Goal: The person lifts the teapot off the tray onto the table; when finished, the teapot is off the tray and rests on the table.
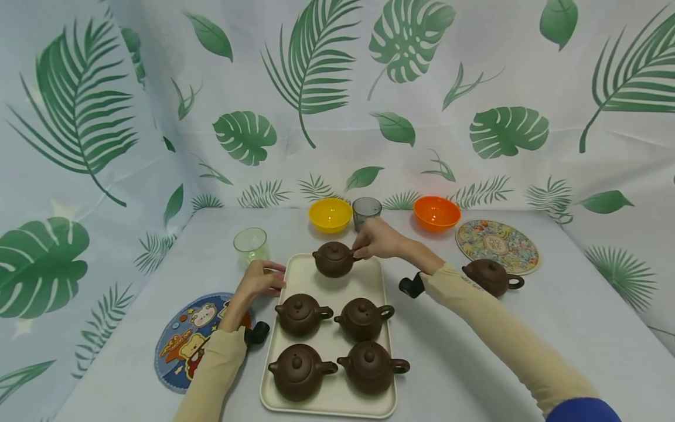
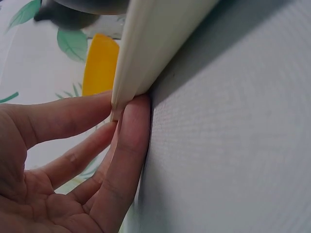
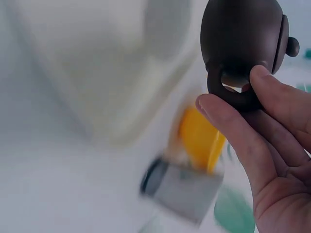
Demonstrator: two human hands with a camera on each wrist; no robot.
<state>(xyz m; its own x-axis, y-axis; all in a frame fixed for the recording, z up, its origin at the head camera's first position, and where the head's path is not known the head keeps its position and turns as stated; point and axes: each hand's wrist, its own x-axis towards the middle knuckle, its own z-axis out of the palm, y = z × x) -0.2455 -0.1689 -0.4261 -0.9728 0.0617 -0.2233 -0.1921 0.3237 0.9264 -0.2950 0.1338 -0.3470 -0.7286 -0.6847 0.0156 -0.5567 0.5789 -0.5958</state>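
Observation:
My right hand (image 1: 381, 237) pinches the loop handle of a dark brown teapot (image 1: 334, 261) between thumb and fingers. In the right wrist view this teapot (image 3: 243, 36) hangs above the far end of the cream tray (image 1: 296, 275). My left hand (image 1: 258, 278) is at the tray's far left edge; in the left wrist view its fingers (image 2: 133, 131) grip the rim (image 2: 133, 53) from above and the side. Several matching lidded teapots stand in two rows on the tray's nearer part, such as the near left teapot (image 1: 297, 375), their handles turned right.
Another brown teapot (image 1: 490, 276) stands right of the tray, beside a patterned round mat (image 1: 498, 243). A blue cartoon mat (image 1: 181, 346) lies left. Behind are a yellow bowl (image 1: 330, 215), grey glass (image 1: 365, 210) and orange bowl (image 1: 436, 214); a greenish glass (image 1: 251, 245) stands back left.

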